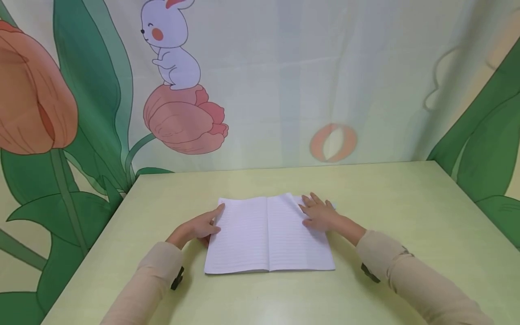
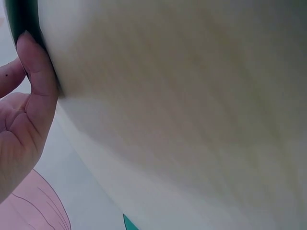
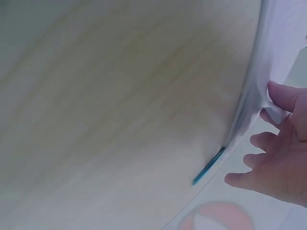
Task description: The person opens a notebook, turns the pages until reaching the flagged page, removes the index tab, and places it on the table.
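Note:
An open notebook (image 1: 243, 239) with lined white pages lies on the table, its fold near the middle. At its left edge, my left hand (image 1: 203, 225) grips the side, with thumb and index finger on the page; in the left wrist view the thumb (image 2: 41, 67) lies against a dark green edge. My right hand (image 1: 321, 214) is at the upper right, where it pinches a right-hand page (image 3: 273, 112) between thumb and index finger. The page bends there, and the other fingers spread out. A thin teal stick (image 3: 208, 165) pokes out from beneath the notebook; its kind is unclear.
The pale yellow-green table (image 1: 365, 189) runs back to a printed curtain (image 1: 260, 90) with tulips and a rabbit. Dark wrist straps (image 1: 177, 278) show under both beige sleeves (image 1: 154, 275).

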`<act>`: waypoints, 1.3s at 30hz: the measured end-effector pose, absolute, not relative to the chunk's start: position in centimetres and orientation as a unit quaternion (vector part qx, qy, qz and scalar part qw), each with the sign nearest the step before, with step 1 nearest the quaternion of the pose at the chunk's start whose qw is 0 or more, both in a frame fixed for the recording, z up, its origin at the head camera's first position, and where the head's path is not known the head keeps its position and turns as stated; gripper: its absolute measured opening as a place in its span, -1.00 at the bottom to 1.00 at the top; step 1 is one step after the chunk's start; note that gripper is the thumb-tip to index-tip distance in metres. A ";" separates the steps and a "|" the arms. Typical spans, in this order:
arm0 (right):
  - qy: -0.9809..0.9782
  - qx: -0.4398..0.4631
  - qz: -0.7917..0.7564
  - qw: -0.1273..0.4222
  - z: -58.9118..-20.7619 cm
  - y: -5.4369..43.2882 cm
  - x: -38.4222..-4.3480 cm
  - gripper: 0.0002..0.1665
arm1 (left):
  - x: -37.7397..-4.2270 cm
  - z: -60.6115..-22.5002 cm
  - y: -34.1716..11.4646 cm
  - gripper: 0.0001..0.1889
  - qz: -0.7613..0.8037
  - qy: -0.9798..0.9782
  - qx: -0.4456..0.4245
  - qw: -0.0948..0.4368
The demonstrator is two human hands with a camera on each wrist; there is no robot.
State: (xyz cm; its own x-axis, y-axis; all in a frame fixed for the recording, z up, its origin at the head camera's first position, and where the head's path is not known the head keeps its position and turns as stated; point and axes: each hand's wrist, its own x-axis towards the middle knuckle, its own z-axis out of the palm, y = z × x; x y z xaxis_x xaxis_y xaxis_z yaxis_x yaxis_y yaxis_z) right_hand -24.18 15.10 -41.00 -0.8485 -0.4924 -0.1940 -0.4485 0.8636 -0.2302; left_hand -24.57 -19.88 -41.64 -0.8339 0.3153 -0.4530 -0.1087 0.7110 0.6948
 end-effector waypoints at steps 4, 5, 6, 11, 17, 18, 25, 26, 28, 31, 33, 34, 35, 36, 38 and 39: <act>0.947 -0.266 -0.111 0.139 -40.5 13.6 -23.3 -0.34 | -24.3 -41.3 -20.1 -0.27 0.374 0.880 0.076 0.283; 0.943 -0.270 -0.125 0.147 -40.3 13.1 -23.1 -0.32 | -24.3 -41.3 -20.0 -0.28 0.374 0.881 0.073 0.282; 0.939 -0.273 -0.137 0.156 -40.2 12.7 -22.9 -0.29 | -24.3 -41.3 -20.0 -0.29 0.373 0.882 0.072 0.281; 0.924 -0.272 -0.183 0.196 -39.5 10.7 -21.9 -0.19 | -24.3 -41.5 -19.8 -0.33 0.365 0.889 0.059 0.270; 0.914 -0.277 -0.207 0.211 -39.2 9.0 -21.2 -0.21 | -24.4 -41.2 -20.0 -0.40 0.369 0.886 0.064 0.272; 0.911 -0.281 -0.210 0.215 -39.2 8.6 -21.1 -0.21 | -24.5 -41.1 -20.1 -0.41 0.374 0.884 0.062 0.275; 0.902 -0.315 -0.200 0.216 -39.5 6.4 -20.4 -0.28 | -24.6 -40.7 -19.9 -0.28 0.396 0.866 0.036 0.303; 0.900 -0.321 -0.200 0.218 -39.6 6.2 -20.3 -0.29 | -24.6 -40.7 -19.8 -0.26 0.395 0.866 0.034 0.304; 0.894 -0.336 -0.198 0.222 -39.7 5.7 -20.1 -0.29 | -24.5 -40.9 -19.8 -0.23 0.394 0.868 0.032 0.302; 0.886 -0.352 -0.202 0.224 -39.7 5.5 -20.0 -0.30 | -24.3 -41.3 -19.9 -0.11 0.389 0.873 0.044 0.290; 0.886 -0.355 -0.203 0.217 -39.7 5.7 -20.1 -0.30 | -24.3 -41.6 -19.9 -0.03 0.388 0.877 0.052 0.280; 0.889 -0.352 -0.202 0.213 -39.7 6.0 -20.2 -0.29 | -24.3 -41.6 -19.9 -0.01 0.389 0.877 0.054 0.276; 0.892 -0.347 -0.201 0.207 -39.7 6.3 -20.4 -0.29 | -24.4 -41.6 -19.9 0.01 0.387 0.878 0.061 0.274; 0.897 -0.342 -0.197 0.200 -39.8 6.7 -20.6 -0.28 | -24.4 -41.7 -19.9 0.02 0.386 0.879 0.064 0.272; 0.908 -0.330 -0.181 0.182 -40.0 7.6 -21.2 -0.26 | -24.4 -41.6 -19.8 0.03 0.386 0.879 0.066 0.272; 0.915 -0.321 -0.172 0.174 -40.0 8.1 -21.5 -0.25 | -24.3 -41.5 -19.8 0.02 0.385 0.880 0.066 0.271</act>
